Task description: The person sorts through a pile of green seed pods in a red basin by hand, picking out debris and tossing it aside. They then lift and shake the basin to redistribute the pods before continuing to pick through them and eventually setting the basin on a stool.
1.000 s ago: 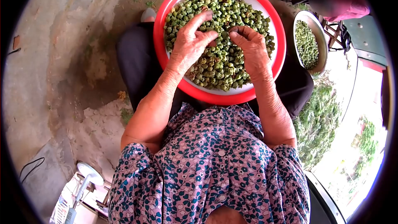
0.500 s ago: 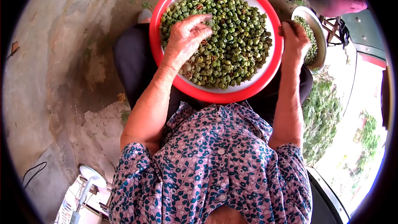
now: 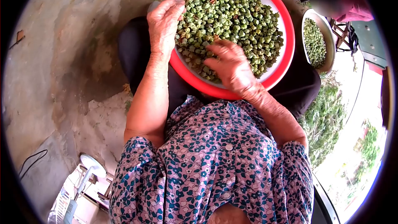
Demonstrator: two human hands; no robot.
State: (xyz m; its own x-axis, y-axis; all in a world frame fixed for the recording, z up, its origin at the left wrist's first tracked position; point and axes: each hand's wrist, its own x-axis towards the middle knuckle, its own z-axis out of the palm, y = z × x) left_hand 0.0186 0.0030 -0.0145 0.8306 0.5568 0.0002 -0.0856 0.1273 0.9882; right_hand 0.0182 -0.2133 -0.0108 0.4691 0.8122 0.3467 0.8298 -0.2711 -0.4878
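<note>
A round basin with a red rim and white inside (image 3: 289, 37) rests on my lap. It is heaped with small green, star-cornered pods (image 3: 232, 20), a few of them brownish. My left hand (image 3: 163, 23) is closed at the basin's left rim, its fingertips over the edge of the heap. Low over the near part of the pods is my right hand (image 3: 232, 66), fingers apart and tips at the pods' surface. I see nothing held in it.
To the right stands a metal bowl (image 3: 329, 52) of similar green pods. Beyond it another person's pink clothing (image 3: 354, 10) shows beside a small stool (image 3: 342, 35). A white fan (image 3: 92, 166) is at lower left. Concrete floor (image 3: 70, 58) lies left; greenery (image 3: 323, 120) grows at right.
My left hand has moved from above the pods to the left rim. My right hand has left the right rim and come over the pods. In view, the basin sits slightly farther right.
</note>
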